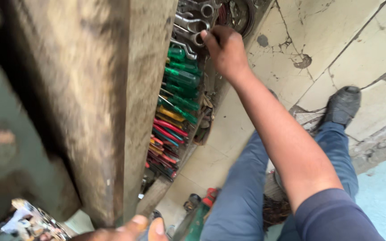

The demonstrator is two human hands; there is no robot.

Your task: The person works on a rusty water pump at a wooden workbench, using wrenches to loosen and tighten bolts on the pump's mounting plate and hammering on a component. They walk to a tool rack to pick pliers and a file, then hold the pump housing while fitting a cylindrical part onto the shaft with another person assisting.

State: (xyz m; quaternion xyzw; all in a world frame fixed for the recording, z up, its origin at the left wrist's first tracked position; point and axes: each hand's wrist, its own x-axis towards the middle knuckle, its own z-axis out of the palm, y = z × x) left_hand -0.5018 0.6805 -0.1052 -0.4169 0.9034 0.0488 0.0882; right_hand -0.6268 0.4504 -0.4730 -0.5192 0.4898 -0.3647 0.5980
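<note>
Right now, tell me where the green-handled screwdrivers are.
In the head view the green-handled screwdrivers lie stacked in the tool rack left of centre, just below the spanners that the right hand reaches, and above the red-handled screwdrivers.

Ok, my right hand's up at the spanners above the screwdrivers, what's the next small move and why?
Probably close the fingers round the one spanner under your right hand and lift it clear. The fingertips already rest on its ring end, but the grip looks loose, and other spanners crowd close beside it. Your left hand only shows at the bottom edge.
</note>
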